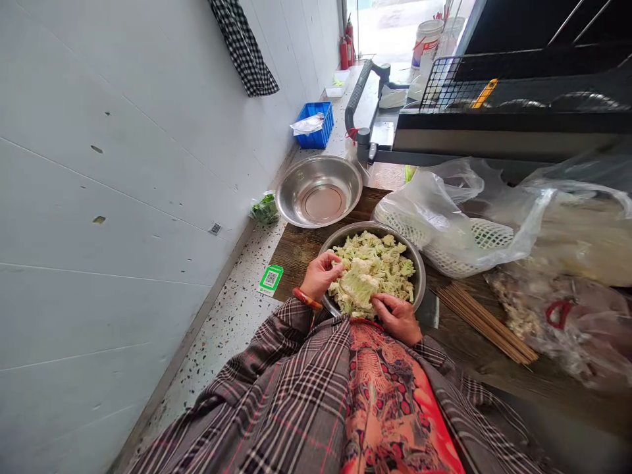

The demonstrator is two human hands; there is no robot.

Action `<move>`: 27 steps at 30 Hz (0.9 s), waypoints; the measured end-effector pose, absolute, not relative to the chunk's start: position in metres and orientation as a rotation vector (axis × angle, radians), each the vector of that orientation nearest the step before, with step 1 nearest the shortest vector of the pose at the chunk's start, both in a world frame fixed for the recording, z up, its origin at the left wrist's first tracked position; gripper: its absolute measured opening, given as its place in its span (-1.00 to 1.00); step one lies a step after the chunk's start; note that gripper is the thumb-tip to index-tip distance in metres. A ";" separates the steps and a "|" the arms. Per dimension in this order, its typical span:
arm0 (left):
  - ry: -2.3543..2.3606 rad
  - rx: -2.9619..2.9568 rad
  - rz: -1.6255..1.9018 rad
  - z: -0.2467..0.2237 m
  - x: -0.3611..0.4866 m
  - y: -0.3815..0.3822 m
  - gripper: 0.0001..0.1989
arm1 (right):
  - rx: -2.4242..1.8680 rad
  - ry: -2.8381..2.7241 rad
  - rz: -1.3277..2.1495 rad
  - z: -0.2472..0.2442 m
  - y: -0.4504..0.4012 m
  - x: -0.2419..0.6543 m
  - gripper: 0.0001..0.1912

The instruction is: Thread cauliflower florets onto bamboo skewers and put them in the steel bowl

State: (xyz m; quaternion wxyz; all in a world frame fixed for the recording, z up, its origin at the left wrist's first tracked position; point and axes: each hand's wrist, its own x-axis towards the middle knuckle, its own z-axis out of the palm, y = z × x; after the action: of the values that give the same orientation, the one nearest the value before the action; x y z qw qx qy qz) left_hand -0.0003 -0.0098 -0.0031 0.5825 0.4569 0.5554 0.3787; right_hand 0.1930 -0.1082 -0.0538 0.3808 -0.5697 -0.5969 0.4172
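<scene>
Bowl (421, 283) heaped with florets (392, 257), 1 bigger piece (360, 286) on top.
Most florets look small already, so the work seems well along; the bigger piece, at the bowl's near half, is not yet split. The right hand (397, 319) has its grip pinched on the piece's edge; the left hand (320, 275) has its fingertips together, though I cannot tell on what. Bare sticks (486, 322) lie right of the bowl.

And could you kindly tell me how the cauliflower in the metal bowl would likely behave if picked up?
The cauliflower probably feels light, being broken into small florets. Its knobbly, branching heads suggest pieces that may be fairly stiff but could shed crumbs if squeezed. Heaped loosely within the metal bowl, some might tumble when others are lifted.
</scene>
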 end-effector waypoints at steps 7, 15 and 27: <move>1.273 0.935 0.907 0.002 -0.002 -0.011 -0.68 | -1.437 -1.525 1.058 -0.052 -0.110 0.192 -0.70; 1.352 1.154 0.917 -0.004 -0.005 -0.015 -0.76 | -1.449 -1.535 1.053 -0.055 -0.111 0.191 -0.69; 1.478 1.391 0.960 0.004 -0.001 -0.020 -0.86 | -1.456 -1.537 1.060 -0.054 -0.112 0.190 -0.69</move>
State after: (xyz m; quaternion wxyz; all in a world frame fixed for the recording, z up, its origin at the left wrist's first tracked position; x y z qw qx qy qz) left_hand -0.0014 -0.0201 0.0037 0.4332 0.5585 0.5933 0.3853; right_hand 0.1898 -0.1118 -0.0537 0.3776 -0.5694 -0.6010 0.4147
